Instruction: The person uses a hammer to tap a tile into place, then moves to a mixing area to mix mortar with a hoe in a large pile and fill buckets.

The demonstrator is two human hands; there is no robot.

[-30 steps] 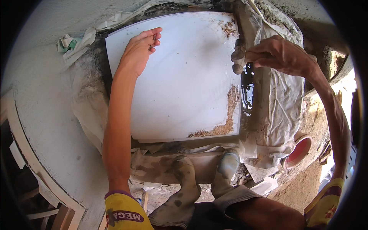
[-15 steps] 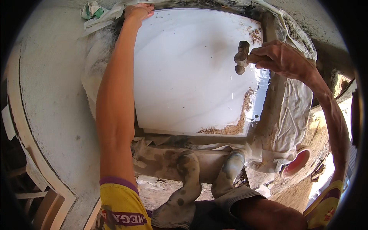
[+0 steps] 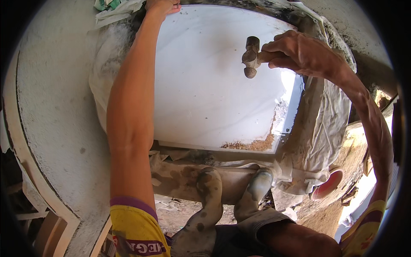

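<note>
A white rectangular panel (image 3: 214,94) with brown grit along its near right edge lies in a dark, wet, cloth-lined basin (image 3: 312,98); water shines at its right side. My left hand (image 3: 165,8) is at the panel's far left corner, fingers curled on the edge, partly cut off by the view. My right hand (image 3: 295,51) is closed on the handle of a ball-peen hammer (image 3: 251,58), holding its metal head over the upper right part of the panel.
A pale plastered ledge (image 3: 64,107) runs along the left, with crumpled green-and-white material (image 3: 107,4) at the top. My boots (image 3: 207,180) stand at the basin's near rim. A red-lined round container (image 3: 327,184) sits low at the right, beside rubble.
My left hand has moved up from over the panel to its far left corner. The hammer has moved left, inward from the panel's right edge. The view has shifted slightly.
</note>
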